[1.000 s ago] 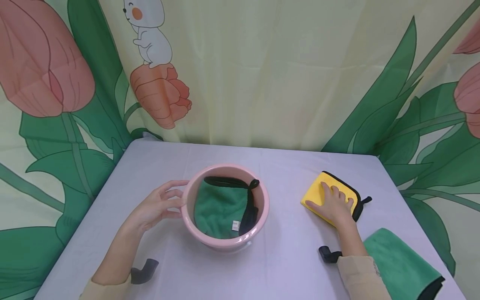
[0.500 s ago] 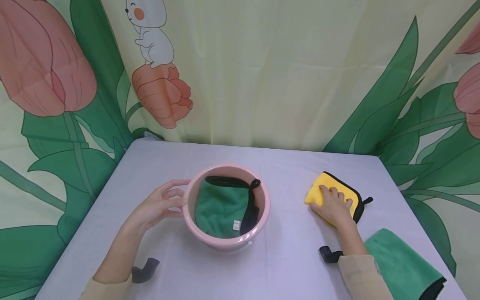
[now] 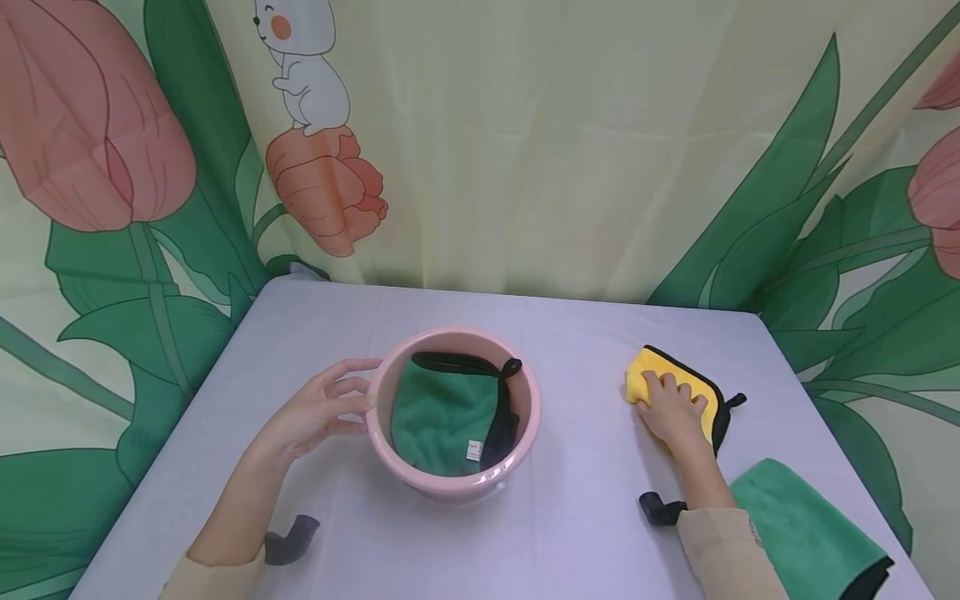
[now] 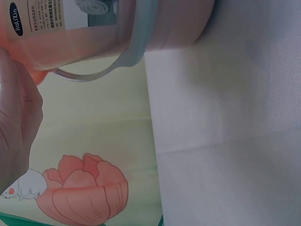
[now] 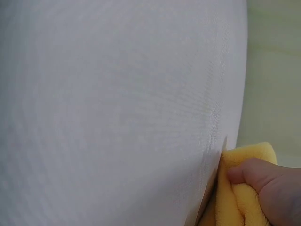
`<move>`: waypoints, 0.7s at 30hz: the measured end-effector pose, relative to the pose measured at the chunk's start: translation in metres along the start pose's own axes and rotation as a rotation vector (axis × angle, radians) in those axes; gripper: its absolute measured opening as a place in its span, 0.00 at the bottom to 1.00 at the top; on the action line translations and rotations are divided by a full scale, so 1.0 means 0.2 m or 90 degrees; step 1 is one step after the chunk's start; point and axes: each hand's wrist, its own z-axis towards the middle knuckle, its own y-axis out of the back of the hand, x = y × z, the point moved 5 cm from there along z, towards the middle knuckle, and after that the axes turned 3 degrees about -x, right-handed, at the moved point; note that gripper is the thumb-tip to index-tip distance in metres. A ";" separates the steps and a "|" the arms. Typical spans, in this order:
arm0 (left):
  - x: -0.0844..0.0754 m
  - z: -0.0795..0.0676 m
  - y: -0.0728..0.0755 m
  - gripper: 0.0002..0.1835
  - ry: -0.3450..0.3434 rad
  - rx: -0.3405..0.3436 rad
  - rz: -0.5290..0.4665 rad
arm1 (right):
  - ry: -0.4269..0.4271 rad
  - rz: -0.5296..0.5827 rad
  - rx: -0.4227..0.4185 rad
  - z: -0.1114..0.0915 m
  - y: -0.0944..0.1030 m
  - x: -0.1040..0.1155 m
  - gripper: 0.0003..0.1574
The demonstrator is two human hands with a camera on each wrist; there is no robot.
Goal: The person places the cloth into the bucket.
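Observation:
A pink bucket (image 3: pixel 531 417) stands left of the table's middle, with a folded green towel (image 3: pixel 446 417) inside it. That towel shows black edging and a small white label. My left hand (image 3: pixel 333 404) touches the bucket's left side near the rim, fingers fairly straight; the left wrist view shows this hand (image 4: pixel 16 117) beside the bucket (image 4: pixel 94 44). On the right, my right hand (image 3: pixel 675 410) grips a yellow towel (image 3: pixel 660 360) with black edging and a loop. The yellow towel (image 5: pixel 251 153) is bunched under the thumb in the right wrist view.
Another green towel (image 3: pixel 806 529) with a black edge lies at the right front, partly behind my right forearm. Black wrist devices show by both sleeves. A printed curtain (image 3: pixel 525 167) hangs behind the white-covered table (image 3: pixel 577 517). The bucket has a handle (image 4: pixel 136 42).
My right fingers have drawn the yellow towel's left edge inward and bunched it up under the hand. The left hand and the bucket have stayed in place.

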 end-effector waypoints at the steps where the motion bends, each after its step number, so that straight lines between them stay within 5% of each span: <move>1: 0.00 0.00 0.00 0.31 0.000 0.000 -0.001 | 0.000 -0.001 0.000 0.00 0.00 0.00 0.32; 13: 0.00 0.00 0.00 0.31 0.006 -0.005 -0.001 | 0.002 -0.003 -0.018 0.00 0.00 0.00 0.30; 21: 0.00 0.00 0.00 0.31 0.009 -0.002 -0.001 | 0.029 0.015 -0.130 -0.03 0.08 0.03 0.25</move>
